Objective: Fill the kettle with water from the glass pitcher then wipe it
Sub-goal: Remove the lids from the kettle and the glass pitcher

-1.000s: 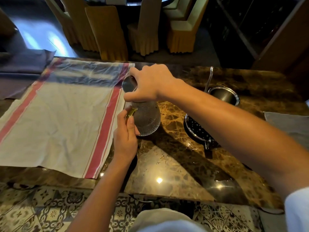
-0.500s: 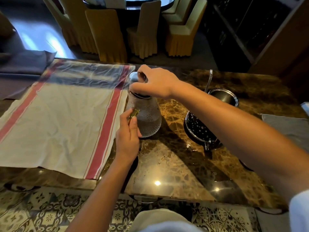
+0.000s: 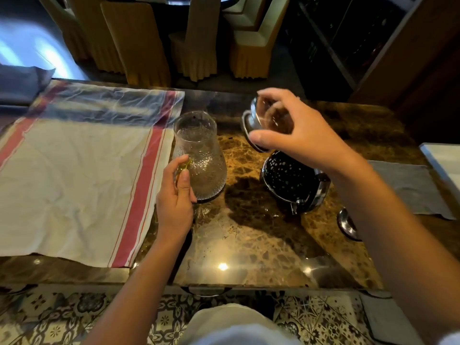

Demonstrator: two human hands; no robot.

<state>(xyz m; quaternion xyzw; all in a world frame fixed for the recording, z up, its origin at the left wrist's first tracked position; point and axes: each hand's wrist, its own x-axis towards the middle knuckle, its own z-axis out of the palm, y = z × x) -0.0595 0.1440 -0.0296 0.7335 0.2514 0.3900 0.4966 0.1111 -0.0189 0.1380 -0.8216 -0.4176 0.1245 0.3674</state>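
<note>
The textured glass pitcher (image 3: 201,150) stands upright on the marble counter (image 3: 249,245), its mouth uncovered. My left hand (image 3: 174,207) grips its greenish handle on the near left side. My right hand (image 3: 298,138) holds the pitcher's metal lid (image 3: 252,115) in the air, to the right of the pitcher and above the kettle. The kettle (image 3: 288,180) is black with white speckles and steel trim. It sits right of the pitcher, with its far part hidden under my right hand.
A white towel with red stripes (image 3: 82,170) covers the counter's left half. A grey cloth (image 3: 410,188) lies at the right, with a white tray edge (image 3: 443,160) beyond it. A round metal piece (image 3: 344,224) shows beside my right forearm. Covered chairs (image 3: 139,41) stand behind the counter.
My right hand has lifted the lid off the pitcher and carried it to the right, above the kettle. My left hand has stayed on the handle.
</note>
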